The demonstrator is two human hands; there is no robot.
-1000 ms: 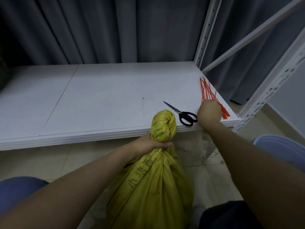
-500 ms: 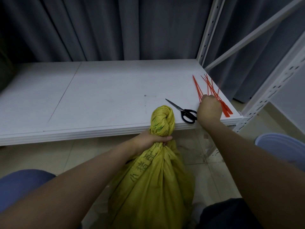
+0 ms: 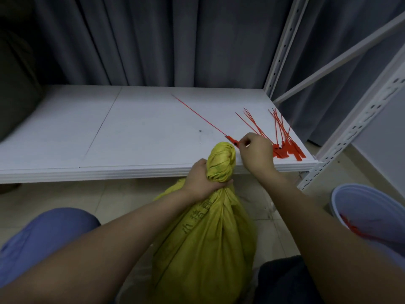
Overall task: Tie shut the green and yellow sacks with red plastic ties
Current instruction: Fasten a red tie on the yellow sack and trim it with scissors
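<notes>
The shelf [image 3: 131,132] surface is bare across its left and centre, giving open passage there. Its right front corner is occupied by a spread of red ties [image 3: 282,139], with one single tie [image 3: 201,116] angled across the centre-right. The white upright [image 3: 282,47] and diagonal brace [image 3: 341,55] bound the right side; curtains [image 3: 175,40] close the rear.

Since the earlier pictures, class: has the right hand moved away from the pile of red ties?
Yes. The right hand has shifted left of the pile of red ties toward the yellow sack, pinching one tie.
</notes>
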